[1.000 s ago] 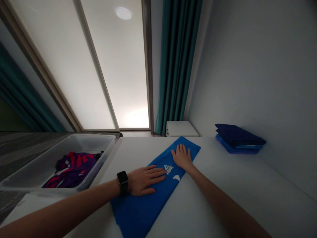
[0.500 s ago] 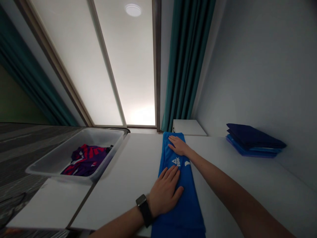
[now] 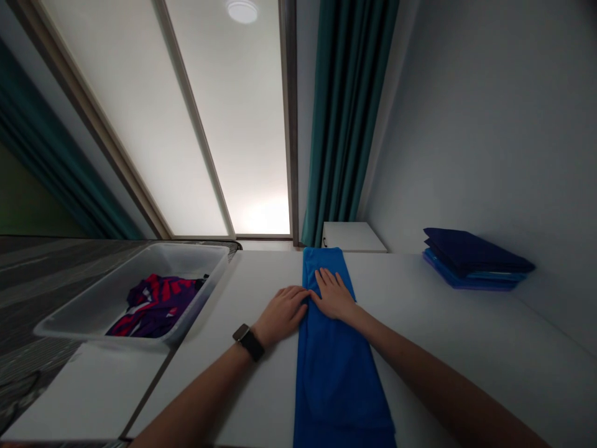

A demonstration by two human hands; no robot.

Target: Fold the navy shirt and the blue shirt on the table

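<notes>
A bright blue garment [image 3: 333, 367], folded into a long narrow strip, lies lengthwise on the white table [image 3: 466, 336]. My right hand [image 3: 332, 296] lies flat on it near its far end, fingers stretched out. My left hand [image 3: 283, 313], with a dark watch on the wrist, rests at the strip's left edge beside the right hand; its fingers curl at the cloth's edge, and I cannot see whether they pinch it.
A clear plastic bin [image 3: 88, 311] with a red and purple garment [image 3: 153, 302] stands at the table's left. A stack of folded dark blue clothes [image 3: 471, 264] sits at the right by the wall. A small white cabinet [image 3: 352, 236] and teal curtains [image 3: 347, 118] lie beyond.
The printed logo is no longer visible on the strip. My left hand moved forward from the strip's near part to its left edge beside the right hand. My right hand drew slightly nearer.
</notes>
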